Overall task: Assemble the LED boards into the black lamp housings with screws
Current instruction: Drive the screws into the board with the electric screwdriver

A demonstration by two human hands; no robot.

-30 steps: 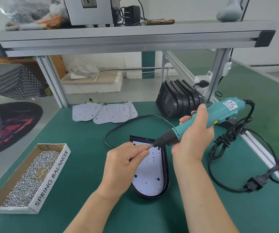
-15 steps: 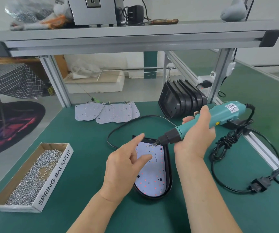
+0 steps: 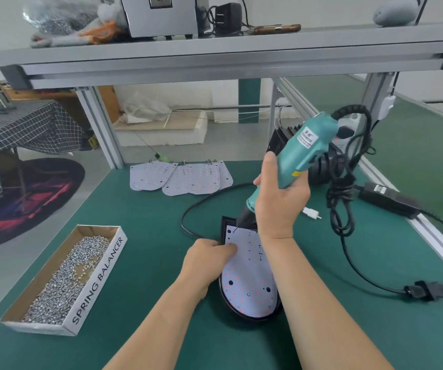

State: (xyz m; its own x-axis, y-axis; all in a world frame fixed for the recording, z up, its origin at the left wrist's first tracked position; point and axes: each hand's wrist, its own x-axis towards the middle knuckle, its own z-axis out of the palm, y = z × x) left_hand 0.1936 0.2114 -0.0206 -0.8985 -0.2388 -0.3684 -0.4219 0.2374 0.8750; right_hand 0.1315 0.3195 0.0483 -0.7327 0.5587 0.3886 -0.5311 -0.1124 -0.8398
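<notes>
A black lamp housing [image 3: 252, 316] lies on the green bench in front of me with a white LED board [image 3: 247, 279] seated in it. My right hand [image 3: 279, 206] grips a teal electric screwdriver [image 3: 303, 148], held steeply, its bit tip down on the board's upper left corner. My left hand [image 3: 207, 257] rests on the housing's left edge, fingers curled against the board's left side. Whether a screw sits under the bit is too small to tell.
A cardboard box [image 3: 95, 284] of loose screws stands at the left. Spare LED boards [image 3: 183, 177] lie at the back. A stack of black housings [image 3: 321, 166] sits behind the screwdriver. Its black cable [image 3: 343, 198] and power adapter [image 3: 388, 198] trail on the right.
The screwdriver swung from nearly level to steeply upright, bit tip landing on the board's upper left corner. My left hand dropped from the bit tip to the housing's left edge.
</notes>
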